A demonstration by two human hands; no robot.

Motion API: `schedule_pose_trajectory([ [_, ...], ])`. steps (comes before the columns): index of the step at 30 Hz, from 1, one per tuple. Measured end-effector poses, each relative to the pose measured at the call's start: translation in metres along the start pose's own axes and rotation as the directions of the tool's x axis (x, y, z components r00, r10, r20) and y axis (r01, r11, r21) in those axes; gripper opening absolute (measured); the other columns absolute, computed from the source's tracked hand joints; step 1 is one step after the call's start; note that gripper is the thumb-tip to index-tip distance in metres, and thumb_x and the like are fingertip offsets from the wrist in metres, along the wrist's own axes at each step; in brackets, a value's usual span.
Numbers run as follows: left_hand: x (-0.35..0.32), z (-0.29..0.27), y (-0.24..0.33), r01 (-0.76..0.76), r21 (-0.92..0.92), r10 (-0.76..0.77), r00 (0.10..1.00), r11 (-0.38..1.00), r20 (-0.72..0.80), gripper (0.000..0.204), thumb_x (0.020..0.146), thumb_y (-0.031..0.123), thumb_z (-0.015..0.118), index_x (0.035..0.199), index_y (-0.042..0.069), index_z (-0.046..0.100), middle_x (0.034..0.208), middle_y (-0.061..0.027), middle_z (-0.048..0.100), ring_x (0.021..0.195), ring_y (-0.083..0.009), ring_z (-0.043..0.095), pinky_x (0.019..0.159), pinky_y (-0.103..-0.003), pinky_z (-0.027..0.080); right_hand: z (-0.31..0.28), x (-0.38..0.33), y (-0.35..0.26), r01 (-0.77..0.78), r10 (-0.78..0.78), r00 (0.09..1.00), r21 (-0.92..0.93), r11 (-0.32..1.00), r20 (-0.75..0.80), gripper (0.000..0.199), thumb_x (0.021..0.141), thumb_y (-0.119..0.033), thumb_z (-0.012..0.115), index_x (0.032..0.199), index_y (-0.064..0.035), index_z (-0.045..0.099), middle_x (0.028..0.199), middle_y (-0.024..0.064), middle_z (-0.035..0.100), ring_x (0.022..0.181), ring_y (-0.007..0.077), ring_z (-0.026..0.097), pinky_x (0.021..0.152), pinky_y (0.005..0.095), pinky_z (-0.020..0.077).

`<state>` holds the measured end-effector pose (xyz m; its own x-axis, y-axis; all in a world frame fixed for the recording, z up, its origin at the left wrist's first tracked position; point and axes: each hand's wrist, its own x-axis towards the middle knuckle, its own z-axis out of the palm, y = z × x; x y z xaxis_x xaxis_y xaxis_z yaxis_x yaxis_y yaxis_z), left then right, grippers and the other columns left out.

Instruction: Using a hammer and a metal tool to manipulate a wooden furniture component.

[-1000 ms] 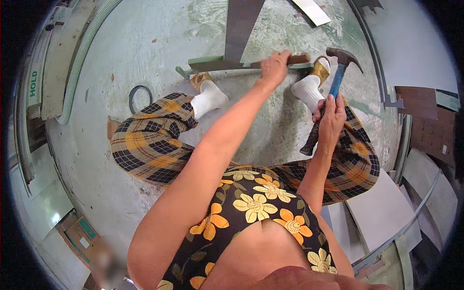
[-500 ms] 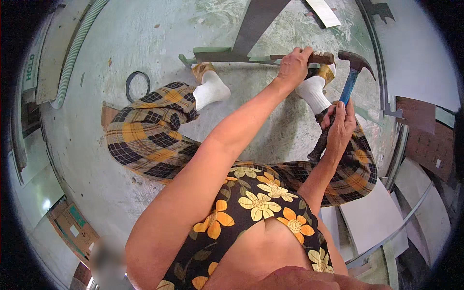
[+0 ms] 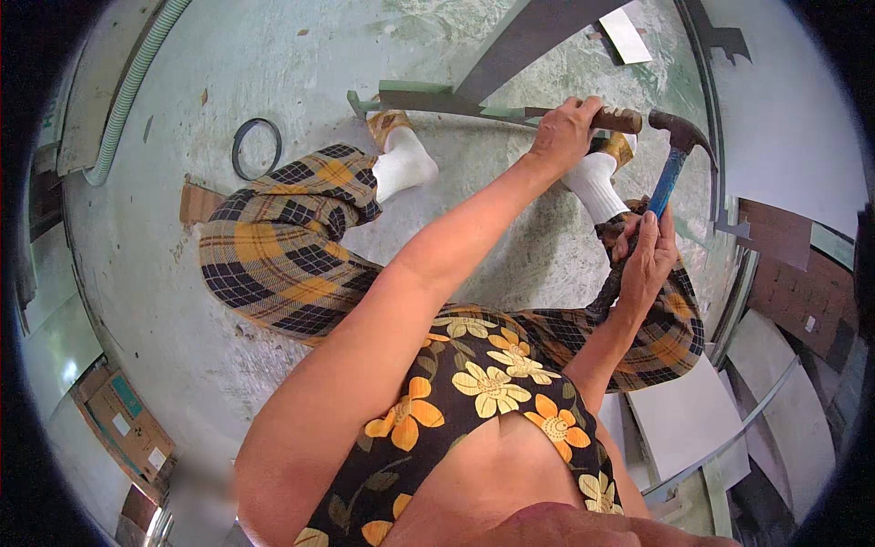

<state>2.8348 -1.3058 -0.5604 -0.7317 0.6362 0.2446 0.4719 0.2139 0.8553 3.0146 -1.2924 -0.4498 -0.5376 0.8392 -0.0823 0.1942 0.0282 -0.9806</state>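
Observation:
My left hand (image 3: 563, 137) is closed around a chisel (image 3: 618, 120) with a brown wooden handle. The tool lies roughly level, its thin blade pointing left along a narrow grey-green strip (image 3: 415, 98) of a dark grey panel (image 3: 524, 46). Where the blade's tip touches is hard to make out. In my right hand (image 3: 649, 251) is a claw hammer (image 3: 668, 180) with a blue grip and a rusty head. The hammer's face is just right of the chisel handle's butt end, a small gap between them. The lower handle looks dark and wrapped.
My feet in white socks (image 3: 401, 169) are beside the strip. A dark ring (image 3: 257, 149) and a brown scrap (image 3: 198, 202) lie on the floor at left. A ridged hose (image 3: 130, 96) runs along the far left. White sheets (image 3: 688, 415) and brown boards (image 3: 802, 301) are stacked at right.
The view has shifted slightly, and the panel, chisel and both hands appear a little lower and farther right. The hammer head is now more nearly in line with the chisel's butt.

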Motion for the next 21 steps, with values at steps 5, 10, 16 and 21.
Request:
schedule_pose_trajectory([
  [5,0.003,-0.003,0.003,0.011,-0.030,-0.012,1.000,1.000,-0.019,0.040,0.079,0.004,0.065,0.117,0.010,0.054,0.100,-0.0186,0.063,0.093,-0.0400,0.062,0.079,-0.047,0.051,0.005,-0.005,0.009,0.058,-0.058,0.998,0.006,0.998,-0.028,0.036,0.102,-0.019,0.046,0.133,-0.0005,0.048,0.067,-0.0008,0.049,0.046,0.0044,0.043,0.041,0.0195,0.0353],
  [10,-0.001,-0.007,-0.004,0.026,-0.042,-0.026,1.000,0.999,-0.013,0.041,0.079,0.004,0.065,0.118,0.011,0.054,0.100,-0.0188,0.063,0.094,-0.0400,0.062,0.080,-0.047,0.051,0.012,-0.004,0.013,0.016,-0.016,1.000,-0.012,1.000,0.011,0.037,0.102,-0.019,0.045,0.134,-0.0013,0.047,0.066,-0.0013,0.048,0.046,0.0044,0.042,0.042,0.0193,0.0351],
  [16,-0.002,-0.004,-0.005,0.039,-0.029,-0.039,0.999,0.999,0.002,0.043,0.077,0.003,0.067,0.118,0.010,0.055,0.102,-0.0189,0.063,0.094,-0.0393,0.062,0.081,-0.046,0.051,0.011,-0.002,0.011,0.011,-0.011,0.999,-0.002,1.000,0.037,0.037,0.102,-0.020,0.046,0.133,0.0003,0.048,0.065,-0.0014,0.048,0.046,0.0042,0.042,0.042,0.0199,0.0353],
  [21,0.002,-0.002,-0.008,-0.018,-0.052,0.016,0.999,0.998,-0.046,0.042,0.078,0.004,0.067,0.118,0.009,0.055,0.103,-0.0186,0.063,0.093,-0.0399,0.062,0.079,-0.047,0.051,0.010,-0.003,0.012,0.021,-0.021,1.000,0.018,1.000,0.009,0.038,0.101,-0.019,0.047,0.134,-0.0007,0.048,0.065,-0.0016,0.048,0.047,0.0042,0.043,0.042,0.0197,0.0352],
])
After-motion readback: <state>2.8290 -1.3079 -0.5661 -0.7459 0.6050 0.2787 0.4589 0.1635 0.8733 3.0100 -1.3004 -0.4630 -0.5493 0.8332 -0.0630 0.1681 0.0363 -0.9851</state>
